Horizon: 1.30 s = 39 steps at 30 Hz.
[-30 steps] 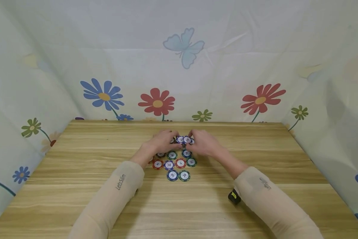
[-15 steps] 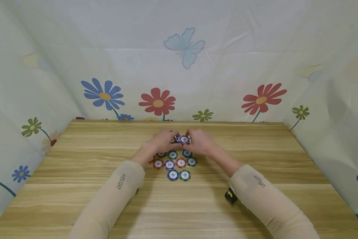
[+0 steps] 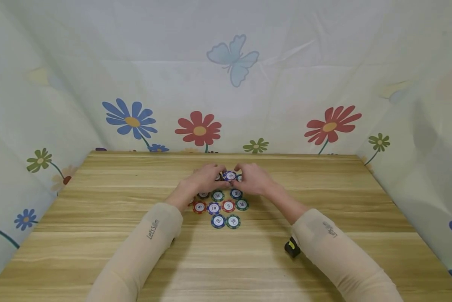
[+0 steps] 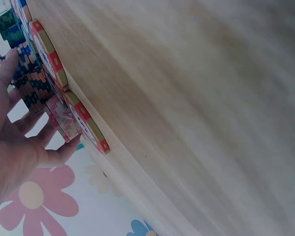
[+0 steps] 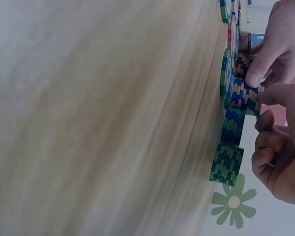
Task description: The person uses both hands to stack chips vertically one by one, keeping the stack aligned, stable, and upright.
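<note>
Near the back of the table, both hands meet at a row of stacked poker chips. A stack of blue poker chips (image 3: 230, 176) stands between them, marked 10 on top. My left hand (image 3: 205, 178) curls round the row, its thumb against the blue stack and its other fingers behind, by a red stack (image 4: 61, 118). My right hand (image 3: 254, 180) pinches at the blue stack's upper edge, as the right wrist view shows. Two more stacks, a dark green-blue one (image 5: 233, 126) and a green one (image 5: 227, 164), stand beside it. The hands hide part of the row in the head view.
Several single chips lie flat in front of the row, among them a blue chip (image 3: 218, 221), a green chip (image 3: 233, 221) and a red chip (image 3: 228, 206). A small black object (image 3: 292, 247) with a yellow mark shows under the right sleeve. A flowered cloth hangs behind the table.
My right hand has shifted slightly left, bringing the top blue chips from beside the blue stack to line up on it. The left hand and the flat chips stay put.
</note>
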{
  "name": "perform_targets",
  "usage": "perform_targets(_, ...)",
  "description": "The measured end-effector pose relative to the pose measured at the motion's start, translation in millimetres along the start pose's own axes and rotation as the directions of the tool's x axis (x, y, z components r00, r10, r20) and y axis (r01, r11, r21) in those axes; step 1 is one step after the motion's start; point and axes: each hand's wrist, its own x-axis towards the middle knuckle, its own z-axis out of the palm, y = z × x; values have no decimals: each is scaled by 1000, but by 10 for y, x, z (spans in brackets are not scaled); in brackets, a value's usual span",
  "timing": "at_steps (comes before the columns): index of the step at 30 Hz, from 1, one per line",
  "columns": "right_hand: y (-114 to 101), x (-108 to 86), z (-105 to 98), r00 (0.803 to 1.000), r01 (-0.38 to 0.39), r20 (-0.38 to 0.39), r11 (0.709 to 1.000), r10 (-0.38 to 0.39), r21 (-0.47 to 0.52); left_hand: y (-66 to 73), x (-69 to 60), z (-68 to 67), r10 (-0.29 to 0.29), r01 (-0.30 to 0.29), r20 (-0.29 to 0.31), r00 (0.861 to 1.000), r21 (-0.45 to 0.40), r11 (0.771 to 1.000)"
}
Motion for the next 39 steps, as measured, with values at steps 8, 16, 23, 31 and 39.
perform_targets(8, 13, 0, -16, 1000, 18, -9, 1000, -18, -1, -3, 0, -3, -2, 2, 1, 1000, -13, 1000)
perform_targets(16, -1, 3, -16, 999, 31, -13, 999, -31, -11, 3, -2, 1, 1, -1, -3, 1000, -22, 1000)
perform_targets(23, -8, 5, -5, 1000, 23, -2, 1000, -23, -6, -3, -2, 10, -3, 3, -6, 1000, -21, 1000)
perform_targets(31, -9, -79, -14, 998, 50, -41, 999, -50, -17, 21, -16, 2, -4, 4, 0, 1000, -20, 1000)
perform_targets(39, -14, -251, -46, 995, 97, 32, 991, -95, -93, 14, -16, 5, -15, 15, -3, 1000, -29, 999)
